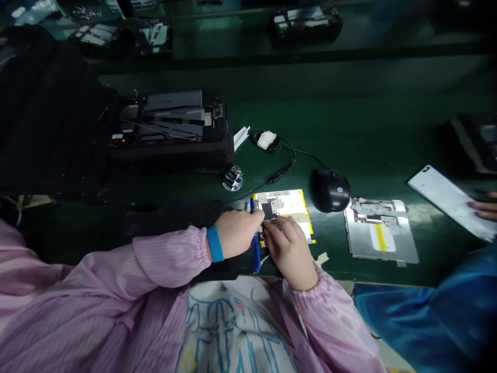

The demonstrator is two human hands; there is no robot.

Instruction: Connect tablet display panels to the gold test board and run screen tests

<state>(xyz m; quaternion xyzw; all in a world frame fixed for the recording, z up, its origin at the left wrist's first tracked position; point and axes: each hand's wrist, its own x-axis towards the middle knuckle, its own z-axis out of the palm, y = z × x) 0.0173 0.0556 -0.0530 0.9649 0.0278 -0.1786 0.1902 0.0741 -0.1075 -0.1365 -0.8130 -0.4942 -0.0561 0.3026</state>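
In front of me lies a flat electronics assembly (293,202), white and silver with yellow edges and a dark board along its left side. My left hand (237,233), with a blue band at the wrist, is closed at the assembly's left edge. My right hand (289,247) is closed too, its fingertips pinched together over the board beside my left thumb. Whatever sits between the fingers of either hand is hidden. A blue pen-like strip (256,254) runs along the assembly's left edge, passing under my left hand.
A black mouse (331,190) and a coiled cable (267,141) lie behind. Left of them stand a small counter (233,177) and a black tray (174,155) of parts. At right are a silver panel (399,243) and a co-worker's hand (485,207) on a white panel (446,194).
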